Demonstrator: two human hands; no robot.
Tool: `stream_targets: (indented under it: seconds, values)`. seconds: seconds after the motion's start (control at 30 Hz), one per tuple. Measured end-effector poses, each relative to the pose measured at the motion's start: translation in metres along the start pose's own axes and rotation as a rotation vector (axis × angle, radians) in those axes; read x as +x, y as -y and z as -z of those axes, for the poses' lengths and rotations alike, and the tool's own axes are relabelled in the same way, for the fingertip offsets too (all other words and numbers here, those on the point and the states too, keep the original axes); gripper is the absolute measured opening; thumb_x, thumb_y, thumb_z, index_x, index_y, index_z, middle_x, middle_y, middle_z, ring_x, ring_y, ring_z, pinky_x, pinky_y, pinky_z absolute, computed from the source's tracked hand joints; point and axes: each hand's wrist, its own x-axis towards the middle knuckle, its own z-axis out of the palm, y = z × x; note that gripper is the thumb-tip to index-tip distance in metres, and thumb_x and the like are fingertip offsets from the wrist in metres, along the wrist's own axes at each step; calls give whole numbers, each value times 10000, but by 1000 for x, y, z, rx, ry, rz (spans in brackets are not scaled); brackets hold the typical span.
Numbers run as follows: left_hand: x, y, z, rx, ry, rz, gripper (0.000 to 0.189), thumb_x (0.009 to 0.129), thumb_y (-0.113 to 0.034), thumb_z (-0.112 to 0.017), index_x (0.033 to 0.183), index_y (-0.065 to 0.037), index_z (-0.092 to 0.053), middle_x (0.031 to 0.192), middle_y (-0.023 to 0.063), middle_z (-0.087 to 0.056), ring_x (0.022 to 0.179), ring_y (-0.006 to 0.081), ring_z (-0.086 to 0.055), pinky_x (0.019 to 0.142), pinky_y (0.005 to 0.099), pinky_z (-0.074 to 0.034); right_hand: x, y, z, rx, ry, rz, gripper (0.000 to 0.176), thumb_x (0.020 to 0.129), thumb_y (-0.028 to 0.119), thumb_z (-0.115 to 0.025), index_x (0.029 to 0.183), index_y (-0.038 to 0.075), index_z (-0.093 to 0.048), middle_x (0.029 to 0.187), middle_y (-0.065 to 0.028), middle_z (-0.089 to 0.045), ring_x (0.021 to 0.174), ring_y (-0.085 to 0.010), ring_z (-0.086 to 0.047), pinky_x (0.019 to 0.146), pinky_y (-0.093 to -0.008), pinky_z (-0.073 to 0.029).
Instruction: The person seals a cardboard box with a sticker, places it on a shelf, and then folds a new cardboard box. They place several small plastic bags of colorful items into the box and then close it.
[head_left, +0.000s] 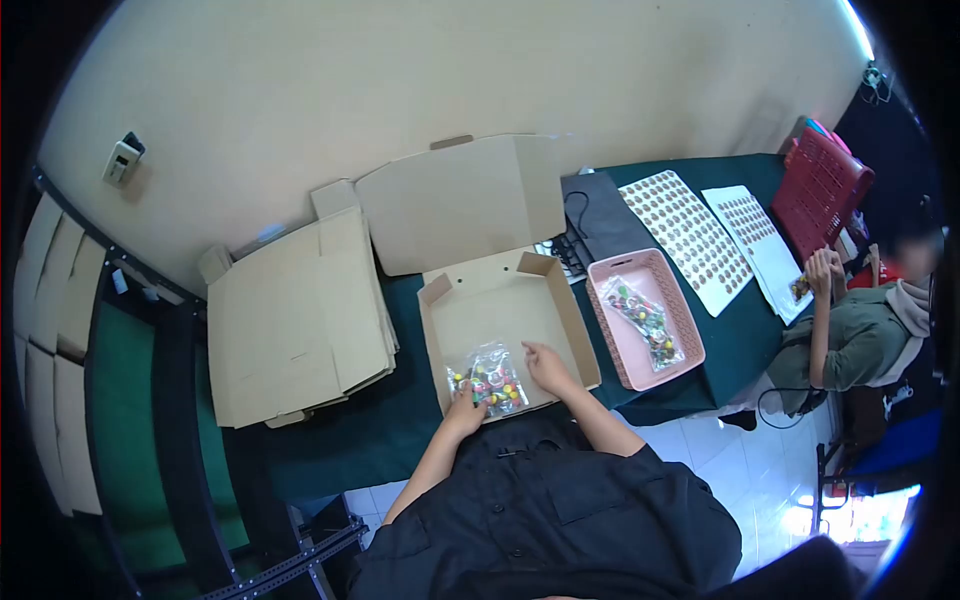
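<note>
An open cardboard box (490, 301) lies in front of me with its lid raised toward the wall. Clear plastic bags of colourful round pieces (493, 378) rest in its near left part. My left hand (464, 411) is at the near edge of these bags, its fingers closed on the plastic. Over the right part of the box is my right hand (546, 366), index finger extended, apart from the bags and holding nothing visible. A pink basket (682, 318) to the right of the box holds more such bags (645, 322).
Flattened cardboard boxes (290, 320) are stacked at the left. Sticker sheets (690, 240) and a dark red basket (818, 190) lie to the right. A co-worker (865, 335) sits at the right end, holding a small bag. Shelving (150, 390) stands at far left.
</note>
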Motion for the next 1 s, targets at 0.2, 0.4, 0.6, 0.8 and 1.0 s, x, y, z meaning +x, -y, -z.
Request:
stream_targets:
  seconds: [0.2, 0.4, 0.6, 0.8, 1.0]
  values:
    - [-16, -25, 46, -377, -112, -50, 664, 851, -192, -501, 1371, 2, -136, 1265, 324, -358, 1177, 377, -412, 972, 378, -345, 2, -23, 80, 32, -700, 81, 165, 760, -16, -483, 835, 3, -629, 832, -144, -600, 812, -284, -574, 743, -348, -447]
    - [-24, -13, 77, -450, -477, -113, 306, 871, -145, -483, 1144, -8, -502, 1147, 198, -514, 889, 296, -601, 784, 327, -466, -20, -82, 124, -257, -719, -187, 269, 671, -70, -456, 765, 54, -675, 1085, -184, -560, 1057, -330, -466, 922, -389, -359]
    - [-31, 4, 54, -432, -606, -91, 291, 877, -142, -478, 1147, -40, -515, 1047, 157, -574, 837, 224, -607, 770, 301, -465, -15, -137, 124, -681, -423, -319, 310, 718, 59, -529, 993, 121, -656, 1384, -196, -265, 1254, -423, -240, 984, -493, -279]
    - [-46, -16, 34, -575, -483, 46, 288, 878, -112, -471, 1157, -45, -492, 889, 125, -616, 801, 173, -600, 722, 293, -471, -2, -156, 131, -762, -429, -301, 313, 777, 134, -527, 1078, 90, -599, 1356, -163, -335, 1197, -372, -339, 952, -482, -310]
    - [-50, -44, 31, -527, -533, 175, 316, 866, -133, -485, 1169, -41, -466, 934, 157, -596, 872, 245, -594, 774, 334, -459, -6, -127, 168, -414, -839, -26, 202, 793, 146, -580, 961, 48, -631, 1085, -61, -591, 1007, -279, -495, 878, -403, -369]
